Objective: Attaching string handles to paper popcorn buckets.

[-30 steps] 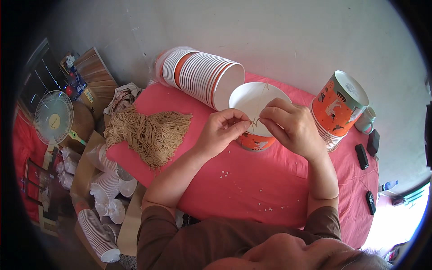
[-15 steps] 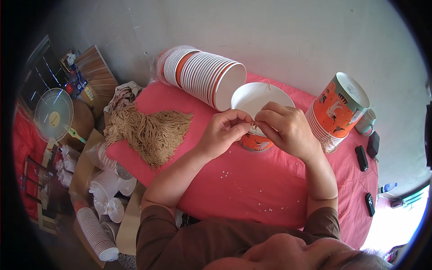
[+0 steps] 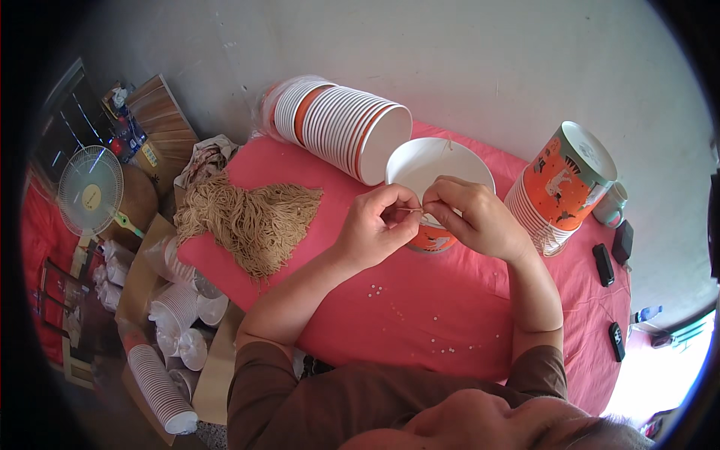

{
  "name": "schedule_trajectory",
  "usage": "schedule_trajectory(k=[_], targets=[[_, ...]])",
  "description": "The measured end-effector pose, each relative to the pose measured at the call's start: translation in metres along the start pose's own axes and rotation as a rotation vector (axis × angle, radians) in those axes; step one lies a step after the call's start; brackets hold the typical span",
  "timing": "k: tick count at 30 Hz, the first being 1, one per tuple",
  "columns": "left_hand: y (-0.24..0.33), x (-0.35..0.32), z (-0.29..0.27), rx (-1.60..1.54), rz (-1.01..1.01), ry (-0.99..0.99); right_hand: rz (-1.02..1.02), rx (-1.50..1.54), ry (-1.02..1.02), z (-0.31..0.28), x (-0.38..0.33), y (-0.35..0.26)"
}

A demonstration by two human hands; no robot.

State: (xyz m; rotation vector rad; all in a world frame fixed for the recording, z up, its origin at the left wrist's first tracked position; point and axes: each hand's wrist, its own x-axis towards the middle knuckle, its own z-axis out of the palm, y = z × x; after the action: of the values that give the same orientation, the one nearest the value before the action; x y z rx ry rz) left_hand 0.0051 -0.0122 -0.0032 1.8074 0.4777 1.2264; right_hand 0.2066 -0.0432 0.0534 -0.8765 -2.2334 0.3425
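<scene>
Here, a thin tan string (image 3: 411, 211) sits pinched between the left hand (image 3: 375, 229) and right hand (image 3: 472, 217), both closed on it, above the white bucket (image 3: 439, 169) mid-table. It could slip free if either pinch loosens.

1. A paper bowl (image 3: 442, 166), white inside and orange with a printed picture outside, is standing upright on the pink table, its open mouth facing up.
2. Its near rim is lying partly hidden behind the fingers.
3. A thin tan string (image 3: 411, 210) is stretching short and taut between the two hands, just over the bowl's near edge.
</scene>
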Motion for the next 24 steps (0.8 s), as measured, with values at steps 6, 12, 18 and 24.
schedule_trajectory(k=[6, 12, 18, 24], targets=[[-0.0015, 0.0004, -0.0012, 0.2, 0.152, 0.059, 0.093, 0.125, -0.083, 0.0001, 0.0009, -0.0016], [-0.001, 0.0052, -0.0022, 0.282, 0.351, 0.071, 0.095, 0.207, -0.035, 0.0027, 0.0001, 0.0016], [0.004, 0.0056, -0.001, 0.247, 0.368, 0.059, 0.12, 0.255, -0.024, 0.0029, -0.0004, 0.0019], [0.0032, 0.0024, -0.0006, 0.165, 0.288, 0.048, 0.158, 0.264, -0.04, 0.0021, -0.0009, 0.0021]])
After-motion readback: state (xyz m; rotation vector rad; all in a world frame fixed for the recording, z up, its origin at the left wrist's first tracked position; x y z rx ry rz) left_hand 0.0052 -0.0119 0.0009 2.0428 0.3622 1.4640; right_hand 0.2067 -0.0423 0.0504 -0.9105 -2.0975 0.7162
